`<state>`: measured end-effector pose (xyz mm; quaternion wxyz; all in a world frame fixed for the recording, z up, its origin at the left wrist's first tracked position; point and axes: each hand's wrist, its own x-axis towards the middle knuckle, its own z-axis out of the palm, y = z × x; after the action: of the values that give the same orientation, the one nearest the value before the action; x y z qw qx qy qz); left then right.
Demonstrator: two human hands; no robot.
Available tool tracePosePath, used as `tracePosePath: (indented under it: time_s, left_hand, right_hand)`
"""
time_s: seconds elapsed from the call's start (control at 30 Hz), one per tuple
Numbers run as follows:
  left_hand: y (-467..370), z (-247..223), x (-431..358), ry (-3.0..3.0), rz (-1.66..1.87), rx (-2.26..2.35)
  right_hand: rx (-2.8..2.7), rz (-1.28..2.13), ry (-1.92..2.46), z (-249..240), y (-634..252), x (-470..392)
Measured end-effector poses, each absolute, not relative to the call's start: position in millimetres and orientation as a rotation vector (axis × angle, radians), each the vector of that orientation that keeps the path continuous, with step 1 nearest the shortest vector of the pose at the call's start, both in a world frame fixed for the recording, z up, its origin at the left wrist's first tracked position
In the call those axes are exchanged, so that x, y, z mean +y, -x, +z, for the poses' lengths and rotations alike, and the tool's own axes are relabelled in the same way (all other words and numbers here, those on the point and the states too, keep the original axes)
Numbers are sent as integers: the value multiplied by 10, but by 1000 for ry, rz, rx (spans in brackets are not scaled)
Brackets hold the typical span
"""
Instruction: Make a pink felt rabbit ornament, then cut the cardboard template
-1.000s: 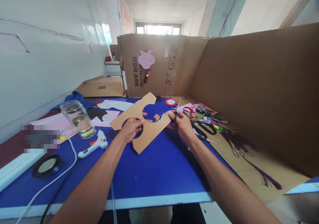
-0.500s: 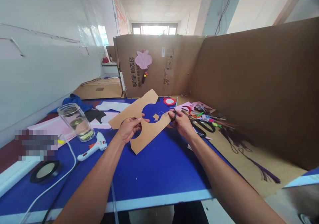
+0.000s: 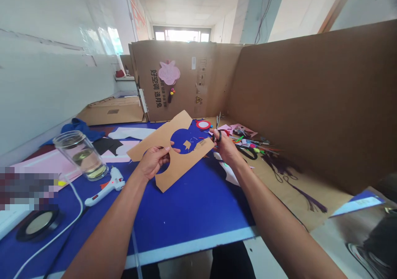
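My left hand (image 3: 153,161) pinches a tan sheet of card (image 3: 173,180) at the narrow strip between its two round cut-outs. The larger cut-out is open on its far right side, and a small tan scrap (image 3: 187,145) shows through it on the table. My right hand (image 3: 223,146) has its fingers in the black handles of a pair of scissors (image 3: 218,124), whose blades point up and away. The scissors are just beyond the card's right end, apart from it as far as I can see.
A glue gun (image 3: 107,188), a glass jar (image 3: 82,155) with yellowish liquid and a black tape roll (image 3: 39,225) are at left. Pink paper, markers, scraps and dark tassels (image 3: 305,192) crowd the right. Cardboard walls (image 3: 294,105) stand behind and at right.
My right hand has drawn the scissors off the card's right end, and their blades now tilt upward. My left hand still holds the card. The whole view has shifted slightly to the right.
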<state>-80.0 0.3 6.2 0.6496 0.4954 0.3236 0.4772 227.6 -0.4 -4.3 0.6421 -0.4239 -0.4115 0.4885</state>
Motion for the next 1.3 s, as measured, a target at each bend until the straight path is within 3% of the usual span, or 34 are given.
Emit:
tracePosePath:
  time_s: [1.3]
  left_hand:
    - [831, 9, 18, -1183, 957, 767]
  right_hand:
    - [-1282, 1197, 970, 56, -2233, -104]
